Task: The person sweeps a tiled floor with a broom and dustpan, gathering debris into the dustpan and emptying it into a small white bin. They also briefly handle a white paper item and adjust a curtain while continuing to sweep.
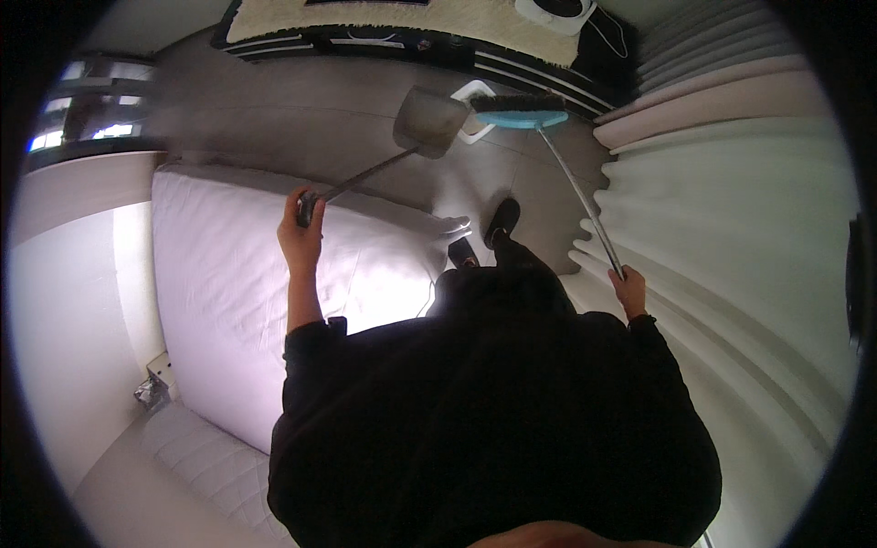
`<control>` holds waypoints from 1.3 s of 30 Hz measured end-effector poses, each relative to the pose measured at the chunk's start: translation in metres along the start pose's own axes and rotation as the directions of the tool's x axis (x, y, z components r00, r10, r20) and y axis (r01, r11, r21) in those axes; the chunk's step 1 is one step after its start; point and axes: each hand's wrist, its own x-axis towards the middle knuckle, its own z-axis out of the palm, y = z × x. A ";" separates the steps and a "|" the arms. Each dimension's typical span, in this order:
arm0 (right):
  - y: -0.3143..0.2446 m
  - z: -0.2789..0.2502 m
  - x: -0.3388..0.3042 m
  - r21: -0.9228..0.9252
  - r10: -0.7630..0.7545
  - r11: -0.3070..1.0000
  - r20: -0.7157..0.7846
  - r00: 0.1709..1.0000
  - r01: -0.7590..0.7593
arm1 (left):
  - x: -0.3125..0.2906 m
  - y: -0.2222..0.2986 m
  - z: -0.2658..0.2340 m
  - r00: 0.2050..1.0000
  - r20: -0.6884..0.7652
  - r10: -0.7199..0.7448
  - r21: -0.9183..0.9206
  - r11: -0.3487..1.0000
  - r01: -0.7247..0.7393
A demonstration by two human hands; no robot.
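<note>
My left hand (303, 230) is closed round the dark grip of a long-handled dustpan (427, 121). Its grey pan is out over the grey floor, ahead of the bed's corner. In my right hand (629, 290) is the upper end of a broom's metal pole; the broom (523, 118) has a light blue head with dark bristles, held to the right of the pan. Partly behind the pan and the broom head, a white tray-like thing (474, 134) lies on the floor. Whether the bristles touch it, I cannot tell.
A bed (228, 247) with a pale sheet fills the left side. Long pale curtains (731, 192) hang at the right. Along the far side stands a low dark cabinet (539, 78) with a cream fluffy cover (365, 26) and a white round-topped device (555, 14). My shoe (502, 219) is on the floor.
</note>
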 end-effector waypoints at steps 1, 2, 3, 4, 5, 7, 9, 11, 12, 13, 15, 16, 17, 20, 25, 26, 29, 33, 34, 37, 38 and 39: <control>0.005 0.005 0.004 -0.023 -0.014 1.000 0.019 1.000 0.014 | 0.014 0.002 -0.002 0.998 0.003 0.058 0.093 0.994 -0.058; 0.009 0.008 0.007 -0.029 0.038 0.999 0.010 0.999 -0.038 | 0.028 0.004 0.000 0.997 0.017 0.072 0.189 0.979 -0.074; 0.014 0.009 0.008 -0.020 0.055 0.998 0.023 0.998 -0.055 | 0.040 0.006 0.002 0.989 0.029 0.142 0.175 0.974 -0.145; 0.020 0.007 0.011 -0.029 0.079 0.996 0.016 0.997 -0.079 | 0.052 0.008 0.005 0.979 0.043 0.200 0.280 0.938 -0.204; 0.024 0.005 0.013 -0.007 0.038 0.999 0.025 0.999 -0.038 | 0.065 0.011 0.009 0.974 0.083 0.211 0.335 0.915 -0.226; 0.031 0.000 0.025 0.006 -0.005 1.000 0.021 1.000 0.005 | 0.097 0.019 0.020 0.945 0.149 0.290 0.429 0.842 -0.327; 0.031 0.001 0.047 -0.036 0.007 0.999 0.090 0.996 -0.004 | 0.128 0.030 0.032 0.916 0.243 0.319 0.510 0.761 -0.400; 0.028 0.005 0.066 -0.053 0.041 0.998 0.140 0.989 -0.033 | 0.156 0.043 0.045 0.908 0.309 0.284 0.628 0.656 -0.419; 0.027 0.008 0.074 -0.048 0.051 0.998 0.144 0.988 -0.044 | 0.168 0.049 0.052 0.913 0.344 0.219 0.692 0.598 -0.404; 0.026 0.009 0.079 -0.045 0.060 0.998 0.148 0.987 -0.053 | 0.177 0.054 0.054 0.909 0.360 0.212 0.708 0.572 -0.414; 0.024 0.011 0.083 -0.091 0.072 0.994 0.116 0.991 -0.062 | 0.203 0.063 0.062 0.884 0.399 0.243 0.724 0.509 -0.467; 0.024 0.011 0.082 -0.124 0.102 0.988 0.110 0.989 -0.088 | 0.216 0.065 0.067 0.883 0.409 0.229 0.729 0.500 -0.467; 0.025 0.011 0.079 -0.107 0.116 0.989 0.103 0.988 -0.105 | 0.230 0.065 0.071 0.861 0.416 0.291 0.710 0.487 -0.508; 0.024 0.016 0.072 -0.080 0.201 0.978 0.120 0.972 -0.192 | 0.274 0.056 0.084 0.833 0.446 0.328 0.693 0.463 -0.553; 0.013 0.047 0.070 -0.002 0.258 0.966 0.101 0.961 -0.259 | 0.341 0.007 0.117 0.829 0.542 0.141 0.766 0.323 -0.556; 0.009 0.056 0.070 0.014 0.274 0.961 0.089 0.957 -0.277 | 0.355 -0.006 0.123 0.814 0.554 0.176 0.748 0.323 -0.579; 0.007 0.086 0.058 0.014 0.329 0.944 0.052 0.943 -0.330 | 0.404 -0.044 0.142 0.766 0.621 0.168 0.714 0.284 -0.640; 0.006 0.142 0.039 -0.047 0.483 0.876 0.132 0.866 -0.481 | 0.449 -0.095 0.167 0.674 0.712 0.198 0.628 0.250 -0.737; 0.005 0.165 0.048 -0.014 0.459 0.887 0.128 0.879 -0.461 | 0.454 -0.109 0.171 0.658 0.730 0.187 0.612 0.252 -0.750; -0.007 0.231 0.090 0.002 0.466 0.884 0.094 0.880 -0.468 | 0.468 -0.134 0.174 0.611 0.767 0.196 0.572 0.225 -0.789; -0.007 0.248 0.106 0.011 0.457 0.889 0.070 0.887 -0.459 | 0.475 -0.139 0.174 0.618 0.752 0.229 0.580 0.215 -0.786; -0.006 0.261 0.112 -0.031 0.481 0.877 0.070 0.874 -0.480 | 0.477 -0.143 0.174 0.641 0.734 0.225 0.610 0.197 -0.767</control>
